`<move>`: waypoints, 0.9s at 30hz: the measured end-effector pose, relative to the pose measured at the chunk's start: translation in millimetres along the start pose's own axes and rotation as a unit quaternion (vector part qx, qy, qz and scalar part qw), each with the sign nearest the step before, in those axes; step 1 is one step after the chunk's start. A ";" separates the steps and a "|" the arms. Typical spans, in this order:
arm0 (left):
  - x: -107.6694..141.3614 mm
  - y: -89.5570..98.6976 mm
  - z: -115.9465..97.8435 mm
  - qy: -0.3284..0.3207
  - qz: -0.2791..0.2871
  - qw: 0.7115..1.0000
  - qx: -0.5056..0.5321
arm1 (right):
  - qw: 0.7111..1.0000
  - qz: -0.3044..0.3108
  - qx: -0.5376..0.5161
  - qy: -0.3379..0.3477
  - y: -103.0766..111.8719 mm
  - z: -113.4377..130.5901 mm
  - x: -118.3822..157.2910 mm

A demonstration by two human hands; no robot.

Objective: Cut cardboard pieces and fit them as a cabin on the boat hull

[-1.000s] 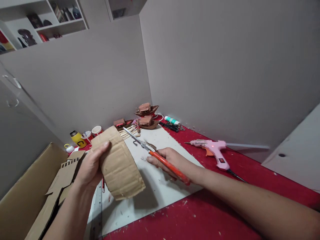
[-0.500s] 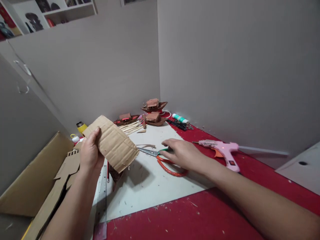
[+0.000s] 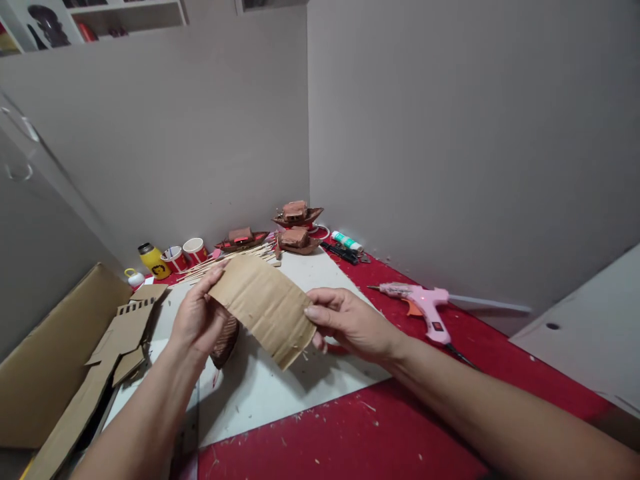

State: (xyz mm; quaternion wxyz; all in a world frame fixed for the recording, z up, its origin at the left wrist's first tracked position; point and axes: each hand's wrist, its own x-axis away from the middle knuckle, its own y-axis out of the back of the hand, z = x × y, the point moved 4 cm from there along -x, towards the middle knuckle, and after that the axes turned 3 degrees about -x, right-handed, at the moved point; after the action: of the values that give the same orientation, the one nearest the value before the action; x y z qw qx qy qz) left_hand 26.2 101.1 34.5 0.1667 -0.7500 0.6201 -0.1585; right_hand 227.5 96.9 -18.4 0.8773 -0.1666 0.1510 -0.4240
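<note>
A creased rectangular piece of cardboard (image 3: 263, 310) is held up in the air, tilted, between both hands. My left hand (image 3: 200, 317) grips its upper left end, thumb on top. At the right end, my right hand (image 3: 340, 317) pinches the edge with the thumb on the upper face and fingers beneath. Under the cardboard, a brown ribbed boat hull (image 3: 226, 343) shows in part on the white sheet (image 3: 250, 407). The scissors are mostly hidden behind my right hand; a bit of the orange handle (image 3: 337, 349) shows.
A pink glue gun (image 3: 425, 307) lies to the right on the red tabletop (image 3: 310, 440). Small model boats (image 3: 297, 240), wooden sticks (image 3: 205, 263), paper cups (image 3: 195, 250) and a yellow bottle (image 3: 155, 261) stand at the back. Cut cardboard (image 3: 117, 333) and a box (image 3: 60, 353) are left.
My right hand has left the scissors and taken hold of the cardboard's right end. The cardboard has moved right and slightly lower. The view has shifted a little.
</note>
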 end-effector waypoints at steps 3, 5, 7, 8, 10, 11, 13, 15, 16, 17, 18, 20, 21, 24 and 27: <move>-4.1 6.2 -16.3 -0.094 0.010 0.993 -0.076 | 0.999 -0.018 -0.036 -0.006 7.9 4.8 0.0; 0.5 7.6 -29.7 -0.193 0.022 0.968 -0.161 | 0.998 -0.035 -0.048 -0.006 11.0 8.1 -0.2; 8.7 5.3 -39.5 -0.245 0.067 0.934 -0.252 | 0.997 -0.051 -0.060 0.002 12.6 11.4 -0.7; 12.9 2.7 -42.0 -0.244 0.110 0.915 -0.302 | 0.996 -0.058 -0.065 0.006 13.0 12.4 -1.0; 20.6 -1.3 -43.8 -0.209 0.190 0.864 -0.416 | 0.995 -0.069 -0.072 0.007 13.6 12.3 -2.3; 23.9 -2.4 -44.8 -0.203 0.213 0.829 -0.476 | 0.995 -0.073 -0.073 0.004 13.9 11.1 -3.3; 29.3 -5.1 -47.5 -0.245 0.234 0.731 -0.592 | 0.995 -0.074 -0.067 -0.003 14.1 8.0 -6.0; 32.6 -7.3 -48.6 -0.319 0.219 0.631 -0.672 | 0.997 -0.068 -0.045 -0.009 13.6 6.4 -9.3; 33.6 -8.0 -48.2 -0.351 0.205 0.594 -0.694 | 0.998 -0.060 -0.013 -0.016 12.5 6.9 -10.9; 34.4 -8.3 -47.6 -0.379 0.183 0.562 -0.712 | 0.998 -0.048 0.042 -0.021 10.7 8.8 -12.4; 35.1 -8.5 -46.6 -0.401 0.158 0.532 -0.729 | 0.992 -0.039 0.119 -0.018 8.4 12.7 -13.6; 37.1 -9.0 -44.2 -0.426 0.109 0.470 -0.765 | 0.945 -0.045 0.322 0.024 1.5 26.9 -14.6; 38.4 -9.5 -43.2 -0.433 0.086 0.439 -0.782 | 0.902 -0.063 0.421 0.066 -4.1 36.7 -14.1; 42.8 -10.5 -41.8 -0.446 0.037 0.374 -0.812 | 0.750 -0.119 0.623 0.187 -29.9 62.4 -10.9; 43.4 -5.9 -41.2 -0.439 0.016 0.377 -0.815 | 0.649 -0.090 0.728 0.201 -58.7 66.4 -18.2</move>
State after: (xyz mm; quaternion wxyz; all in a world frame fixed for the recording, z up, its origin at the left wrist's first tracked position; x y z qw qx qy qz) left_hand 21.0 57.3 75.4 -0.2737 -0.4782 0.3020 0.7780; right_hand 203.0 87.9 68.2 0.6222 0.6023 -0.0495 -0.4977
